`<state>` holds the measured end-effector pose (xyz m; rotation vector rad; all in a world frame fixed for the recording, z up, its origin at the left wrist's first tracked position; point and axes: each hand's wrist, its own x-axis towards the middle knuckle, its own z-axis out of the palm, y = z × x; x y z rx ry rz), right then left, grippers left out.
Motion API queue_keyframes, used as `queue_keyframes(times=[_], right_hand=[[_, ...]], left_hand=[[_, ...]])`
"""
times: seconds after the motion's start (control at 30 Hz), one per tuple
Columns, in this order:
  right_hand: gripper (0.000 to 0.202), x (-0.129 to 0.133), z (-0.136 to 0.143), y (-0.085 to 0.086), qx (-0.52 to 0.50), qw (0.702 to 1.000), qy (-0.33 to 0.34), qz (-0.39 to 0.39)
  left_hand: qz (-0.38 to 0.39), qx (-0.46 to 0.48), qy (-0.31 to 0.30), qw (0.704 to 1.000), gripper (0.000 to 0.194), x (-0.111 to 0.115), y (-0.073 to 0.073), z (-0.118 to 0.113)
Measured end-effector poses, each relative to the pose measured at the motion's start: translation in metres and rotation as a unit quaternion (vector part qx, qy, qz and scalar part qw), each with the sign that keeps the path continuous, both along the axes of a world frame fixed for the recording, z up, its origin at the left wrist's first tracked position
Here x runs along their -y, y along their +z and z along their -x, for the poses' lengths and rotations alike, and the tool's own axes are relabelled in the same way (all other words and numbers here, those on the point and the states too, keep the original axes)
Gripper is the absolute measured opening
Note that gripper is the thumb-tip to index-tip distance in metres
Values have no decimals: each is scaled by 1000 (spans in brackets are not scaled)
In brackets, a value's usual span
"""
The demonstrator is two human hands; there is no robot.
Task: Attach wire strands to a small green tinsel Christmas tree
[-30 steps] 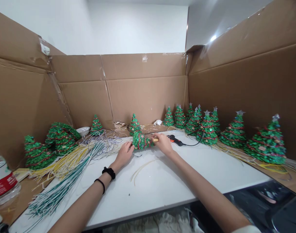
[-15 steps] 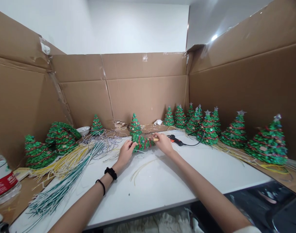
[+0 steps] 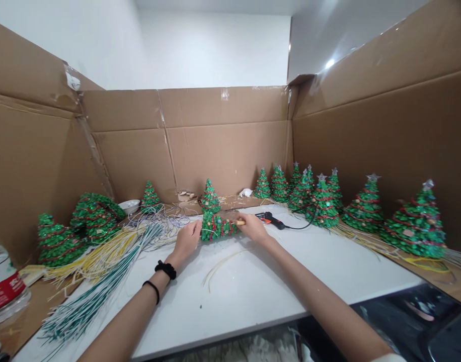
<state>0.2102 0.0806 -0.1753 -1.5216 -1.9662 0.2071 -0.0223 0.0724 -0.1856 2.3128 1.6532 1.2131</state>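
A small green Christmas tree (image 3: pixel 220 227) with red garland lies on its side near the far part of the white board. My left hand (image 3: pixel 187 240), with black bands on the wrist, is closed at the tree's left end; its fingertips are partly hidden. At the other end my right hand (image 3: pixel 254 228) pinches a short tan stick (image 3: pixel 240 222). Whether the stick is fixed to the tree, I cannot tell. A thin pale strand shows on the tree's left part. Just behind it stands another small green tree (image 3: pixel 210 196).
A glue gun (image 3: pixel 272 220) with a black cord lies right of my right hand. Finished trees (image 3: pixel 324 203), several with stars, line the right. Yellow strands (image 3: pixel 98 251) and green-white strands (image 3: pixel 102 284) spread at left, near a plastic bottle (image 3: pixel 6 286). Cardboard walls (image 3: pixel 230 146) surround the board.
My left hand has shifted left along the tree, from its near side to its left end. The tree now lies flatter. My right hand keeps its pinch on the tan stick.
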Motion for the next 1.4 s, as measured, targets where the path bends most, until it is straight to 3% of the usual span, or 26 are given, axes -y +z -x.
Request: queue_keyframes(times=[0.23, 0.4, 0.67, 0.83, 1.0, 1.1, 1.2, 1.3, 1.4], right_hand=[[19, -4, 3, -11, 22, 999, -28, -15], [22, -5, 4, -12, 41, 998, -36, -16], [23, -1, 5, -10, 77, 996, -46, -21], [21, -2, 2, -9, 78, 996, -14, -31], [25, -2, 1, -7, 66, 997, 14, -38], [28, -2, 0, -7, 54, 997, 28, -41], [27, -3, 1, -9, 42, 998, 37, -42], [27, -4, 1, -10, 38, 998, 35, -33], [28, -3, 2, -9, 41, 998, 33, -24]], left_hand=[[3, -174, 56, 983, 29, 1, 11, 15], [6, -250, 48, 967, 33, -1, 12, 22], [22, -275, 83, 958, 30, -5, 16, 32], [45, -287, 131, 948, 32, 1, 18, 21], [127, -243, 145, 951, 27, 8, 9, 7], [99, -185, 79, 975, 23, 4, 1, 7], [66, -53, 11, 996, 24, -4, -5, 10], [71, 97, -59, 991, 30, -10, -6, 8], [99, 174, -114, 973, 33, -10, -3, 3]])
